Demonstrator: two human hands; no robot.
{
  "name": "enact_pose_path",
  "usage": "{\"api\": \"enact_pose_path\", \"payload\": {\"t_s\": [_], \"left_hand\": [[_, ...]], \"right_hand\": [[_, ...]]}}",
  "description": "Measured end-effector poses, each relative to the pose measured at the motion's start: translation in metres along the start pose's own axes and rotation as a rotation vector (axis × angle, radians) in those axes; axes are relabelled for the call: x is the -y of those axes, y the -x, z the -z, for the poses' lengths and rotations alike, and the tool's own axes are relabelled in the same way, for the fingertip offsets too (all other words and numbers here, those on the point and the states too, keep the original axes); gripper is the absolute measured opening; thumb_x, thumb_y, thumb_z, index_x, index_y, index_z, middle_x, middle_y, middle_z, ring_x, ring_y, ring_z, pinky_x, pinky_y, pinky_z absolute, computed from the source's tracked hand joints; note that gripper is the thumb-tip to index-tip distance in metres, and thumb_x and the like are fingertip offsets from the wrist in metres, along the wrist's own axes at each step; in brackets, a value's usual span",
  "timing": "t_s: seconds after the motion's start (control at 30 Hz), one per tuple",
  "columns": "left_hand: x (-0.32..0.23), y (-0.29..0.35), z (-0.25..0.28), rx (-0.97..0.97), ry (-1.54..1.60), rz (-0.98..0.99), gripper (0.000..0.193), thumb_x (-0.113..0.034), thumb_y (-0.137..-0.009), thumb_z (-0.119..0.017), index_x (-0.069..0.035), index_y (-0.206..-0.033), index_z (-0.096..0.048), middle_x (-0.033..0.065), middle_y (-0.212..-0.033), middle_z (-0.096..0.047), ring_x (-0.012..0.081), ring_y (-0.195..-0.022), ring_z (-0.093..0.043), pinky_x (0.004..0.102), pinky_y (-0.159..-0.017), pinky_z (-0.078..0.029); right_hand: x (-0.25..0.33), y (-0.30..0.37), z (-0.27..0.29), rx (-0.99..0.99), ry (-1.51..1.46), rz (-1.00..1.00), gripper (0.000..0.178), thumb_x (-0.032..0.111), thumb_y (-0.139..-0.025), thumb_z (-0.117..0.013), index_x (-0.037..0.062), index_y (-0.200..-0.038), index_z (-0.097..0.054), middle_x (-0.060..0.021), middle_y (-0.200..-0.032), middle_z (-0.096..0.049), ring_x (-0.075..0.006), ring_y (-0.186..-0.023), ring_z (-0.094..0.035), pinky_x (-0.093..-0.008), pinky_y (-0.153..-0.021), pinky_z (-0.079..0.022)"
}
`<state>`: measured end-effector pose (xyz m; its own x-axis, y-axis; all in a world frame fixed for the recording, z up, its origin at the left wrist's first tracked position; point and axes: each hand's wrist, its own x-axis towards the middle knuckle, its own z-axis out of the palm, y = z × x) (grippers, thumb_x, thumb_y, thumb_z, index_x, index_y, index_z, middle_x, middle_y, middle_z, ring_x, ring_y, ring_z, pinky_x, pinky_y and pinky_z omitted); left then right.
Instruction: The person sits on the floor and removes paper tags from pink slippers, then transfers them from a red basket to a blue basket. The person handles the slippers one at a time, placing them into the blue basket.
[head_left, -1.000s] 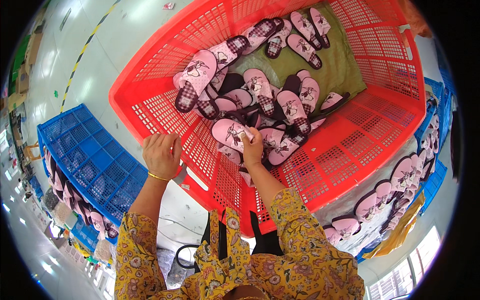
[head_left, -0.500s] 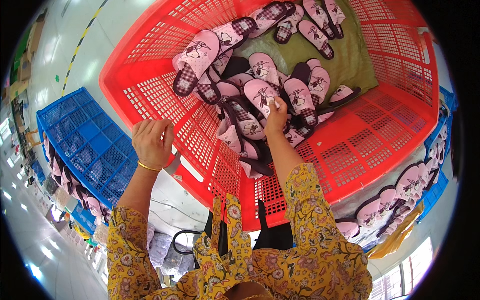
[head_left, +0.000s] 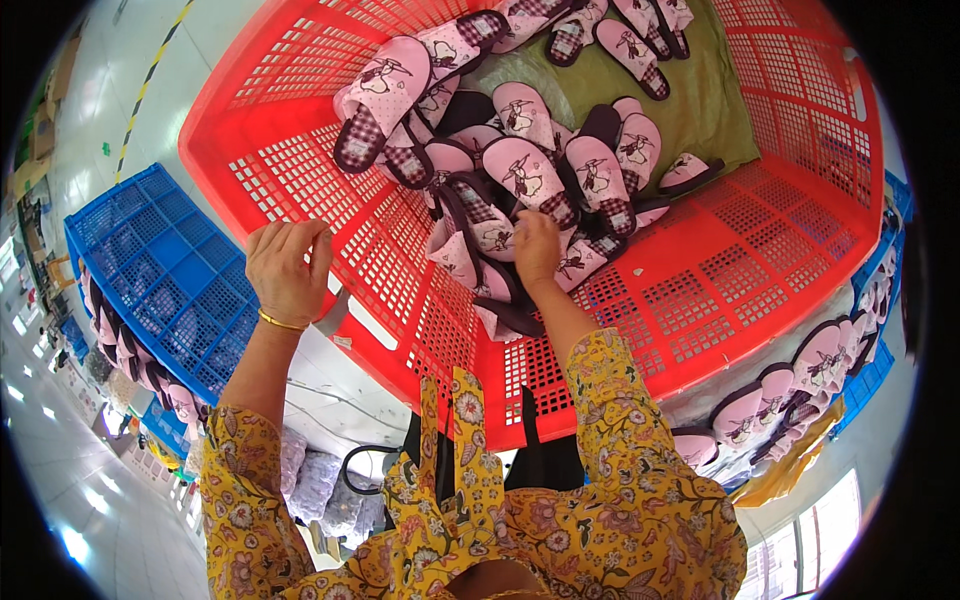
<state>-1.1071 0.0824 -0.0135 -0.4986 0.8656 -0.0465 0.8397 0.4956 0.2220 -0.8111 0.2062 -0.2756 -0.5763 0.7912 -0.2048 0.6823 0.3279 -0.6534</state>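
Observation:
Inside a large red plastic basket (head_left: 735,240) lies a loose heap of pink slippers with dark trim and checked insoles. My right hand (head_left: 538,248) is low over the heap, fingers bent and slightly blurred. It is beside a slipper with a checked insole (head_left: 492,232) and just below a pink slipper (head_left: 518,165) whose heel shows. Whether the fingers touch or grip anything is hidden. At the basket's left rim, my left hand (head_left: 289,268) is closed in a loose curl, back of the hand up. What lies under its fingers cannot be seen.
Olive-green sheeting (head_left: 715,110) lines the far part of the basket. To the left stands a blue crate (head_left: 165,265) with slippers beside its lower edge. Several slippers (head_left: 775,390) stand in rows at the right, outside the basket. A yellow-and-black line (head_left: 150,75) marks the floor.
My right hand has come off the pink slipper and moved down toward me; that slipper's heel now shows. The left hand stays at the rim. The whole view has shifted slightly.

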Motion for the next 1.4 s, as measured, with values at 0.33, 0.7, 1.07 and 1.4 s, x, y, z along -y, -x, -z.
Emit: {"api": "enact_pose_path", "payload": {"t_s": [0.33, 0.7, 1.07, 1.4], "left_hand": [[-0.003, -0.004, 0.0, 0.008, -0.019, -0.02, 0.006, -0.01, -0.082, -0.07, -0.006, -0.085, -0.067, 0.0058, -0.076, -0.066, 0.0219, -0.071, -0.06, 0.0346, -0.075, -0.044], [-0.002, 0.0, 0.003, -0.017, -0.002, -0.023, 0.005, -0.009, -0.082, -0.069, -0.006, -0.086, -0.067, 0.0055, -0.076, -0.066, 0.0217, -0.072, -0.06, 0.0345, -0.075, -0.044], [0.004, 0.005, 0.0, -0.028, 0.017, -0.012, 0.006, -0.01, -0.081, -0.07, -0.007, -0.085, -0.067, 0.005, -0.076, -0.066, 0.0214, -0.07, -0.059, 0.0339, -0.074, -0.043], [0.003, 0.001, 0.0, -0.024, 0.01, -0.02, 0.006, -0.01, -0.081, -0.07, -0.008, -0.085, -0.067, 0.0043, -0.077, -0.067, 0.0205, -0.072, -0.06, 0.0336, -0.074, -0.044]], "right_hand": [[0.014, -0.022, -0.011, 0.432, 0.446, 0.223, 0.017, 0.019, -0.087, -0.057, 0.0082, -0.092, -0.069, -0.0107, -0.098, -0.059, -0.0317, -0.094, -0.061, -0.045, -0.081, -0.049], [0.081, 0.01, 0.086, 0.207, -0.428, -0.424, 0.029, 0.03, -0.088, -0.071, 0.0052, -0.083, -0.059, -0.0075, -0.071, -0.061, -0.024, -0.06, -0.058, -0.0357, -0.056, -0.045], [0.045, 0.043, 0.051, -0.032, -1.033, -1.151, 0.039, 0.023, -0.094, -0.062, 0.0098, -0.128, -0.049, -0.0038, -0.098, -0.062, -0.0111, -0.067, -0.063, -0.0225, -0.053, -0.047], [0.076, 0.025, -0.05, 0.585, 0.222, 0.295, 0.031, 0.016, -0.084, -0.064, 0.0089, -0.114, -0.061, -0.0111, -0.108, -0.063, -0.0278, -0.089, -0.067, -0.0414, -0.074, -0.055]]}}
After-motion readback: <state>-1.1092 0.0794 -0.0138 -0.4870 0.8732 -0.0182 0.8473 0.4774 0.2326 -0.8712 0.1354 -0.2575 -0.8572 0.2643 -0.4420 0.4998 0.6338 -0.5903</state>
